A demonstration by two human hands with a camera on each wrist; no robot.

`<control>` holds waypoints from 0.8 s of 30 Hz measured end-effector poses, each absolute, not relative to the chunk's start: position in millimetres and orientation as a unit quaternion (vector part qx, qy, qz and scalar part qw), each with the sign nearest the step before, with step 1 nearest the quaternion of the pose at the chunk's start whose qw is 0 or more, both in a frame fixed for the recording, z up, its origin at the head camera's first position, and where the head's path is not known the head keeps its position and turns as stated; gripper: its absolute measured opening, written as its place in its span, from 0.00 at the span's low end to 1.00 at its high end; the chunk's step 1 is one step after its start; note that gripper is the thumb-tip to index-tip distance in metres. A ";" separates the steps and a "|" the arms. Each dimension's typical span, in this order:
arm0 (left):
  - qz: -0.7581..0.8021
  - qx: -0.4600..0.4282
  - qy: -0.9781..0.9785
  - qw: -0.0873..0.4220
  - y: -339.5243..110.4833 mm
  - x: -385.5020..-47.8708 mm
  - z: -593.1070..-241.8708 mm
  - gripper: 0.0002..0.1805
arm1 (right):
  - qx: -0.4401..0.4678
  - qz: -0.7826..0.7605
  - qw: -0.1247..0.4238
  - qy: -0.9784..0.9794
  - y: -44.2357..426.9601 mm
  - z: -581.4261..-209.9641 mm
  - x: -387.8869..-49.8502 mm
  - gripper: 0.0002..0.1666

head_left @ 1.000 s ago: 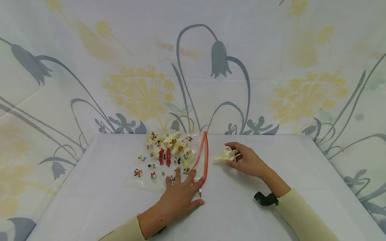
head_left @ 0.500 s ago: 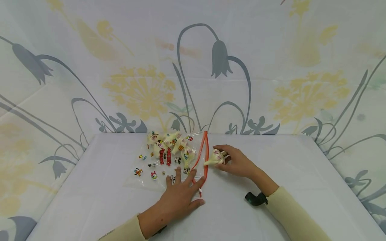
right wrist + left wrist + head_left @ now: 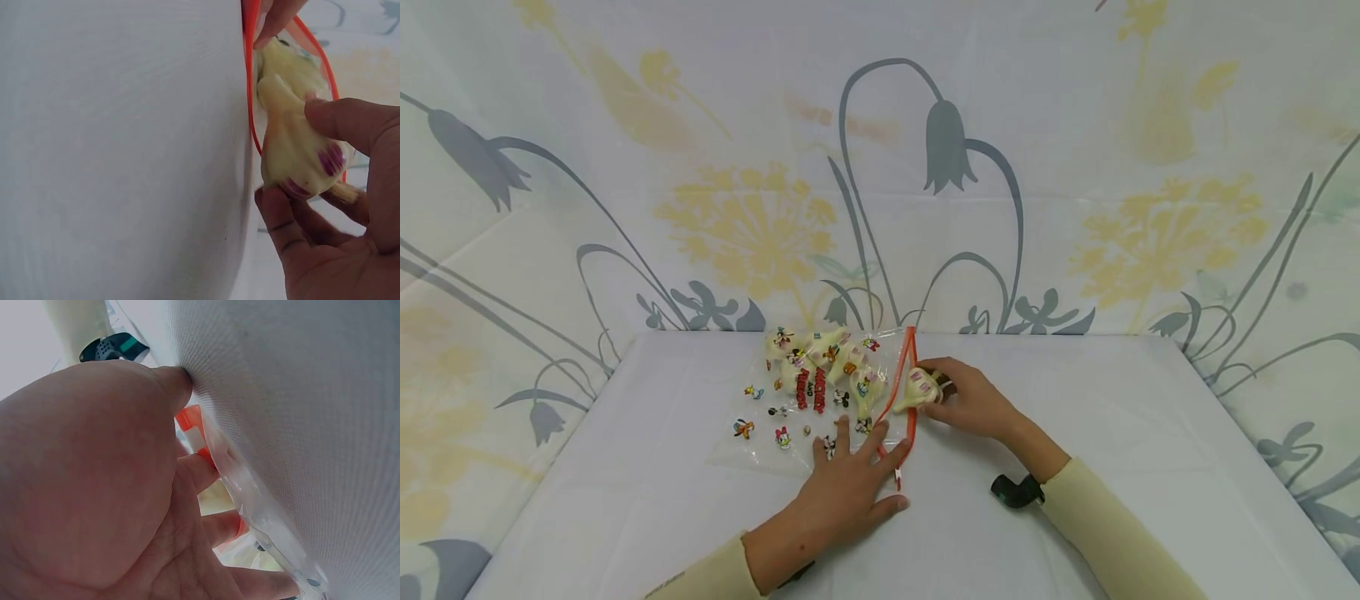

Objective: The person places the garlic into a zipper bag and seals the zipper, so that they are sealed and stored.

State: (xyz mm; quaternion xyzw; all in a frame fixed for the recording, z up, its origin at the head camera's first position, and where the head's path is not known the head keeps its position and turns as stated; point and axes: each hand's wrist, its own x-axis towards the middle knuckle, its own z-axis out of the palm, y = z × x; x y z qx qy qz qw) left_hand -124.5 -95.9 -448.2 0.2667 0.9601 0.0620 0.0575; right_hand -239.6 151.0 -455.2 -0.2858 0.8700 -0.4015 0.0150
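Note:
A clear zip bag (image 3: 760,454) printed with cartoon figures lies flat on the table, its red zip edge (image 3: 913,367) to the right and parted. Several cream garlic bulbs (image 3: 797,379) are inside it. My left hand (image 3: 842,500) rests spread on the bag's near right corner, fingertips on the plastic and zip. In the right wrist view, my right hand (image 3: 350,206) pinches one garlic bulb (image 3: 297,147) with purple patches between thumb and fingers. The bulb's stem end points into the bag's mouth, close to another garlic bulb (image 3: 290,65) inside.
A white cloth covers the table (image 3: 647,517). Behind and beside it hangs a flower-printed curtain (image 3: 1060,167). A black wrist device (image 3: 1018,492) sits on the right forearm, near the tabletop.
My right hand has moved left with the garlic bulb, from right of the bag to its red-edged mouth. The left hand and the bag have stayed in place.

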 end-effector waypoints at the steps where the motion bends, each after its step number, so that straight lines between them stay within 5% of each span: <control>1: 0.062 0.267 0.960 0.057 -96.2 -124.6 -447.9 0.40 | -0.285 -0.401 0.011 0.870 149.9 -454.3 -239.2 0.35; 24: 0.061 0.266 0.960 0.055 -96.4 -125.8 -449.0 0.39 | -0.203 -0.421 -0.055 0.883 117.4 -460.1 -247.7 0.21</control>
